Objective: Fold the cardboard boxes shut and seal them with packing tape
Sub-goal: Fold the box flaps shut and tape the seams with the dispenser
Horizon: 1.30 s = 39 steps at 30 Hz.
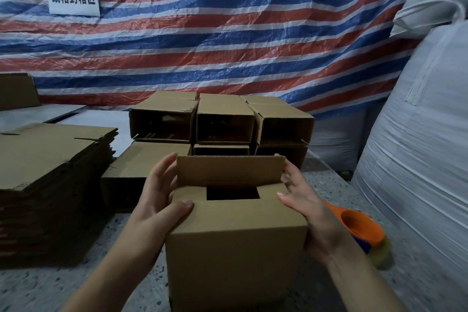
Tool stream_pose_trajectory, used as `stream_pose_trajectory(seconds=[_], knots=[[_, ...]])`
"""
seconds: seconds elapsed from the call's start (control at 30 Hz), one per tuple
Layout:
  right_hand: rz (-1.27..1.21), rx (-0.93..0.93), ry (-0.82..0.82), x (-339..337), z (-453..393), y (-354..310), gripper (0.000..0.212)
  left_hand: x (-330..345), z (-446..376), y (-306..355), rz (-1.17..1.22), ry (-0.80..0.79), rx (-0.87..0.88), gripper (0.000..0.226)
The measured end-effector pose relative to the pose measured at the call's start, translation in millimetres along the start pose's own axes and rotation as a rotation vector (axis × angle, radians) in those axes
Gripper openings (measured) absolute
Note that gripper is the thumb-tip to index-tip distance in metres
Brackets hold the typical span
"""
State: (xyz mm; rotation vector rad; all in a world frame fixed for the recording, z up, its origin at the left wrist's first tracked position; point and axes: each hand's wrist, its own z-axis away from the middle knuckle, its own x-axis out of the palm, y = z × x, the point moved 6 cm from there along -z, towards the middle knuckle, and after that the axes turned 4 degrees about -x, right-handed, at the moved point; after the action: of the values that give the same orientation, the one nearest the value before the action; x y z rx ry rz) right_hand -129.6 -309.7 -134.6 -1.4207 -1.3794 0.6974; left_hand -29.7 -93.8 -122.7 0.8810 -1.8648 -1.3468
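Box [238, 243] stands between both hands, left hand [158, 200] and right hand [307, 208] each gripping a top side flap.

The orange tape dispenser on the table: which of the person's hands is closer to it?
Right. The right hand grips the box just beside the tape dispenser; the left hand holds the box's opposite side.

A single head-worn, wide-angle camera looked forward and down from just above and behind the cardboard box [236, 230], which filled the lower centre at close range. Beyond the box the view faced a striped tarp [228, 33] hung well behind it, with straight lines bowing toward the frame edges.
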Motion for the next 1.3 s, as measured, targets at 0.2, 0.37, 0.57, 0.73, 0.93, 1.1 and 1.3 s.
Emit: stream_pose_trajectory(seconds=[0.2,0.37,0.57,0.73,0.93,1.1,1.3], knots=[[-0.081,0.051,0.044,-2.4,2.4,2.1,0.026,-4.9,1.3,-0.2,-0.032,-0.01,0.032,0.065],[-0.065,0.092,0.156,-8.2,3.9,11.7,0.006,-3.7,3.6,2.0,-0.216,-0.052,0.056,0.025],[0.065,0.117,0.162,-10.0,3.9,10.1,0.009,-4.9,1.2,7.7,-0.325,-0.056,0.063,0.018],[0.1,0.12,0.171,-7.4,3.8,6.6,0.005,-2.9,-4.7,29.4,-0.681,-0.122,0.049,0.02],[0.096,0.134,0.194,-5.7,5.3,5.2,0.005,53.4,-17.0,53.5,-1.194,-0.175,0.256,0.035],[0.106,0.148,0.184,-3.6,5.7,5.5,0.008,62.9,-34.9,27.9,-1.218,-0.289,-0.023,0.041],[0.527,0.085,0.353,-48.1,-5.2,-10.3,0.034,63.3,-39.1,21.9,-1.164,-0.29,-0.011,0.037]])
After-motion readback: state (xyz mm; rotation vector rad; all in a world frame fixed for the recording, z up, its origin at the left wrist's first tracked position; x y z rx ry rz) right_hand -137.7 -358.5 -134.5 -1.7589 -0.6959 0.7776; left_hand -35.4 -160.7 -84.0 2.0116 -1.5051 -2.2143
